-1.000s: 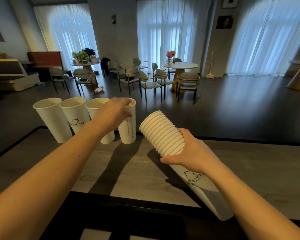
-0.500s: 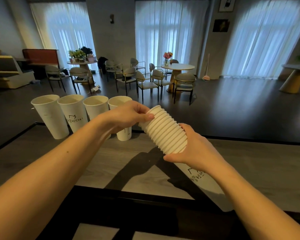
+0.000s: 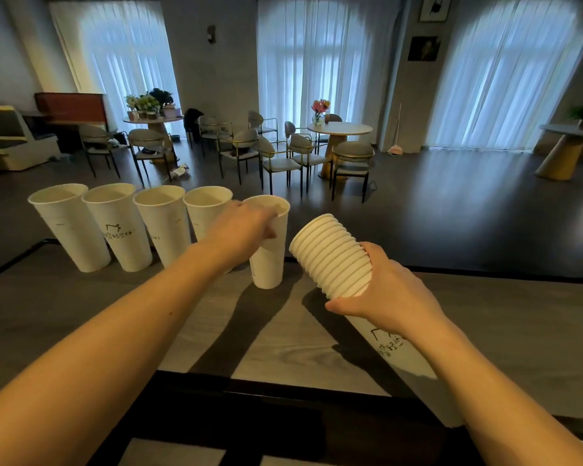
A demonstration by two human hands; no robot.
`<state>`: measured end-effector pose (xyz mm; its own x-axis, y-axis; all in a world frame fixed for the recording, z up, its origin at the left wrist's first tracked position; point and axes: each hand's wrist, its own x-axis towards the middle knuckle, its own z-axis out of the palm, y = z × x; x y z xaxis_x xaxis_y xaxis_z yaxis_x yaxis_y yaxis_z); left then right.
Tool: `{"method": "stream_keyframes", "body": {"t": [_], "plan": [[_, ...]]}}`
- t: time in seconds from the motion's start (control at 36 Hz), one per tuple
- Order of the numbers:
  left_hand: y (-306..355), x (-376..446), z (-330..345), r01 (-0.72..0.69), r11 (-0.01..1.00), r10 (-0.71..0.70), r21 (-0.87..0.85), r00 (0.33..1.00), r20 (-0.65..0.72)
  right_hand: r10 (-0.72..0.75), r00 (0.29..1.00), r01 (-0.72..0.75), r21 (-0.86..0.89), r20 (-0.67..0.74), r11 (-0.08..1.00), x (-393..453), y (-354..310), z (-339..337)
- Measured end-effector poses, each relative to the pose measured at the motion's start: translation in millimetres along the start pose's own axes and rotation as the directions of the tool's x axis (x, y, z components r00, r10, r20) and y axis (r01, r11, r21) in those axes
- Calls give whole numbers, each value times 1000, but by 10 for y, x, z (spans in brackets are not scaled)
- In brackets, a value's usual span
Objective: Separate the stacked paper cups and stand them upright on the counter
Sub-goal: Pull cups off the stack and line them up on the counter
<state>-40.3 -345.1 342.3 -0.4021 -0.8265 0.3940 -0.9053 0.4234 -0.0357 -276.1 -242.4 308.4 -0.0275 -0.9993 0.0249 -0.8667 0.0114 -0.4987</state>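
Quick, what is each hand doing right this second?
Left hand: grips the rim of the fifth cup, standing on the counter.
Right hand: holds the stack of cups.

Setting: a café or similar public seating room; I stand behind a grey wood-grain counter. Evidence: round tables ringed with matching upholstered metal-frame chairs, a flower vase on one table, potted plants on another, dark open floor, tall sheer-curtained windows, framed pictures on a pillar.
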Motion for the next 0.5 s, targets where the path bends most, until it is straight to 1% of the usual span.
{"method": "stream_keyframes", "body": {"t": [0.08,0.22,0.28,0.33,0.39,0.42,0.44,0.47,0.5], "plan": [[-34,102,73,28,997,-28,73,1000,-7,-10,1000,10,23,1,1000,4,4,2],[-72,191,65,16,992,-15,124,1000,-11,-13,1000,14,54,-13,998,10,15,6],[-104,222,80,12,990,-14,144,1000,10,-15,1000,16,67,-15,998,9,21,6],[-130,252,75,15,990,-22,140,999,48,-14,1000,15,77,-15,997,10,32,18],[-146,257,45,50,996,-54,78,997,55,-14,1000,15,82,-15,997,12,33,32],[-139,249,14,46,999,-46,26,999,9,-14,1000,16,84,-15,996,14,26,36],[-113,232,-28,19,999,-22,-30,997,-80,-15,1000,16,87,-16,996,13,16,38],[-55,198,-82,-9,994,-10,-105,983,-182,-19,1000,20,91,-18,996,11,10,49],[32,155,-153,-26,976,-29,-216,968,-251,-24,999,26,97,-21,995,10,-1,56]]}}
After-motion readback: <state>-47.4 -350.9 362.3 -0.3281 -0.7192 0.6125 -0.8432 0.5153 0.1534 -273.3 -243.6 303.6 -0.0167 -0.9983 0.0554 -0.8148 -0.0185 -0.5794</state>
